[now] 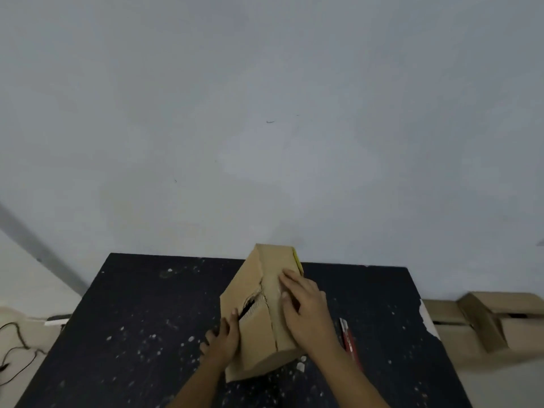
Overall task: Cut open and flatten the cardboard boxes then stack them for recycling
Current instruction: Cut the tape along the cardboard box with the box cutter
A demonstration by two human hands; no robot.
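A brown cardboard box lies on the dark speckled table, its top seam slit and partly torn open. My left hand is at the box's left side, thumb at the edge of the torn slit, fingers against the side wall. My right hand lies on the right top flap with its fingers spread flat. A red and white utility knife lies on the table just right of the box, held by neither hand.
More cardboard boxes stand off the table's right edge. A black cable trails at the far left. A pale wall rises directly behind the table. White paint specks cover the tabletop.
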